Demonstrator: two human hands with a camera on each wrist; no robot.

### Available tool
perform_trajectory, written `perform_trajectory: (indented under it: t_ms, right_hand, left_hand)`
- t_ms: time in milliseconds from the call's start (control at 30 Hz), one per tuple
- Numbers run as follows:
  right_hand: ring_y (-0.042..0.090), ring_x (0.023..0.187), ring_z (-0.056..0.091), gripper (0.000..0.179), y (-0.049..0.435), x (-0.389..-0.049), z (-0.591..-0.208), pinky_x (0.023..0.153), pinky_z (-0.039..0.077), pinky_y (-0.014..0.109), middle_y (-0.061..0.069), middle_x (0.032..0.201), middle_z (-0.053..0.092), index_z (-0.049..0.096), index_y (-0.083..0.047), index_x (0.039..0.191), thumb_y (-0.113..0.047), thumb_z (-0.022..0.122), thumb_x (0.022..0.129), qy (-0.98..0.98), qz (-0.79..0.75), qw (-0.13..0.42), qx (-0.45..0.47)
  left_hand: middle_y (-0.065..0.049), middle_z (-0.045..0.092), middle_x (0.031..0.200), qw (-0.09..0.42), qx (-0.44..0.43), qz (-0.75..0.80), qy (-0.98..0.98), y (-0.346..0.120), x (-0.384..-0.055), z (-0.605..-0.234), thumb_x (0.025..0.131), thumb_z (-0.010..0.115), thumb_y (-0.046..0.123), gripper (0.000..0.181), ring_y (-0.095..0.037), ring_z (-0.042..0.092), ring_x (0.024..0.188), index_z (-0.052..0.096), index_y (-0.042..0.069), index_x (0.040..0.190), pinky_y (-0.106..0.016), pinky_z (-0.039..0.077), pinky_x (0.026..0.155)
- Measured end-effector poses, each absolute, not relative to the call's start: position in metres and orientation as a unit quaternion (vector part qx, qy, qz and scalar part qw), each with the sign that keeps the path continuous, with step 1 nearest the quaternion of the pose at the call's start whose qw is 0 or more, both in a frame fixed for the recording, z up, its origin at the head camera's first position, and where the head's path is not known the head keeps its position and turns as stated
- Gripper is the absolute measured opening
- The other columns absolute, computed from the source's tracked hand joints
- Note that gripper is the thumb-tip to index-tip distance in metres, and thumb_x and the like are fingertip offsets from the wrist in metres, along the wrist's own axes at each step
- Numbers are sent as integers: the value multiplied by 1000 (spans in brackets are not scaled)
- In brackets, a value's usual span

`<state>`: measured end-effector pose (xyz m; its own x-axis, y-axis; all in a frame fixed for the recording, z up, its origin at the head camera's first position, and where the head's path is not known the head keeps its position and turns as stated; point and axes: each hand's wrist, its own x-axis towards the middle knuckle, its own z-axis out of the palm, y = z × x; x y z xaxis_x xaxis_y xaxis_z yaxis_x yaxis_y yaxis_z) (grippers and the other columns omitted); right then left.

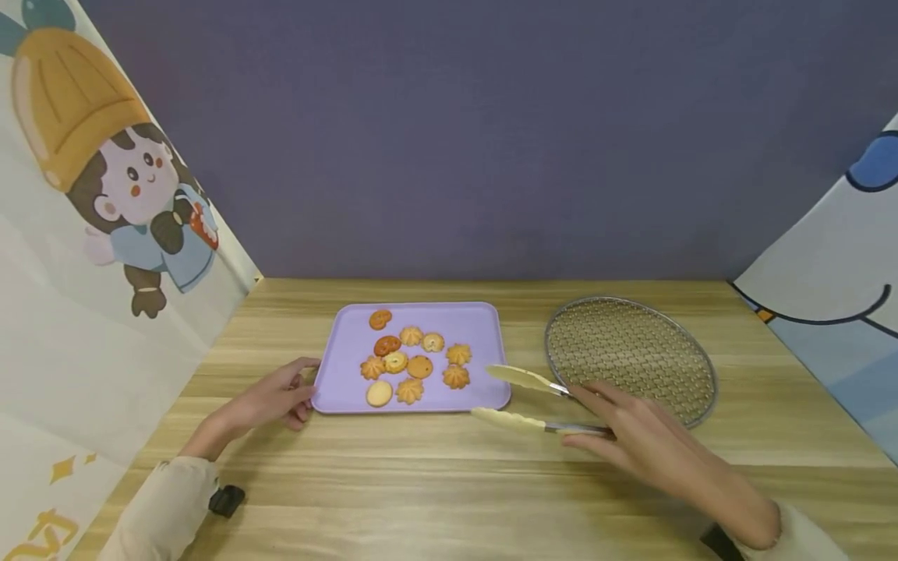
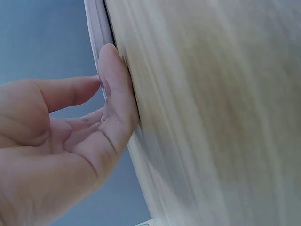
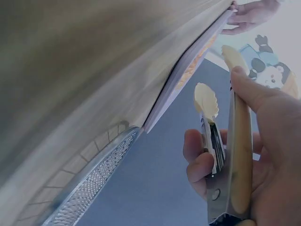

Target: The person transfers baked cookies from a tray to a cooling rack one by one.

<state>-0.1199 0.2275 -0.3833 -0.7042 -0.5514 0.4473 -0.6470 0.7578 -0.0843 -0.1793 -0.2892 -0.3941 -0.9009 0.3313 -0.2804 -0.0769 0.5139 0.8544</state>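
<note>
A purple tray lies on the wooden table with several cookies spread over it, some flower-shaped and some round. My left hand pinches the tray's left edge between thumb and fingers; the left wrist view shows the fingertips right at the rim. In my right hand I hold a pair of tongs with cream-coloured tips. The tongs' arms are spread apart with nothing between them. One tip overlaps the tray's right edge in the head view, and the other is nearer me, by the front right corner.
A round metal mesh rack sits to the right of the tray, partly behind my right hand. A dark blue panel stands along the table's back edge. Printed cloths hang on the left and right sides.
</note>
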Motion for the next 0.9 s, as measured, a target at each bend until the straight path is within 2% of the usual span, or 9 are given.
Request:
perform_trajectory:
  t_ms: [167, 233, 300, 467, 667, 900]
  right_hand:
    - [21, 69, 69, 65, 213, -141, -383, 55, 59, 30, 20, 115, 68, 65, 0, 127, -50, 72, 87, -917, 75, 188, 342]
    - [22, 71, 69, 64, 207, -148, -383, 55, 58, 29, 18, 114, 69, 65, 0, 127, -49, 73, 87, -916, 67, 184, 351]
    - [17, 68, 67, 62, 202, -154, -383, 51, 55, 24, 14, 110, 70, 65, -2, 126, -48, 74, 86, -915, 66, 175, 358]
    - [5, 58, 53, 60, 192, -166, -383, 44, 40, 12, 8, 102, 70, 65, -4, 125, -48, 74, 86, -919, 65, 142, 362]
    - [2, 53, 47, 56, 187, -175, -385, 45, 41, 15, 5, 91, 71, 66, -3, 121, -44, 75, 86, -916, 86, 130, 370]
    - [-2, 48, 42, 53, 183, -177, -385, 42, 37, 11, 9, 94, 74, 68, -4, 122, -41, 75, 87, -918, 110, 113, 364]
  left_hand:
    - [-16, 54, 89, 211, 65, 493, 841, -290, -178, -396, 104, 46, 3, 54, -24, 58, 75, 21, -7, 151, -38, 61, 66]
    - [-17, 54, 89, 213, 70, 498, 838, -290, -177, -397, 104, 46, 3, 55, -23, 59, 75, 20, -9, 151, -39, 61, 67]
    - [-17, 54, 90, 212, 76, 504, 834, -290, -178, -397, 104, 46, 3, 55, -23, 60, 75, 20, -8, 151, -39, 61, 67]
    - [-17, 54, 86, 210, 91, 506, 832, -290, -180, -395, 104, 47, 3, 60, -23, 59, 73, 17, 0, 156, -39, 62, 65]
    - [-16, 54, 84, 210, 94, 503, 833, -289, -180, -395, 104, 46, 2, 62, -23, 58, 73, 15, 3, 157, -39, 62, 65]
    - [-16, 53, 85, 209, 91, 504, 833, -290, -179, -395, 104, 45, 2, 62, -23, 58, 74, 15, 4, 158, -39, 62, 66]
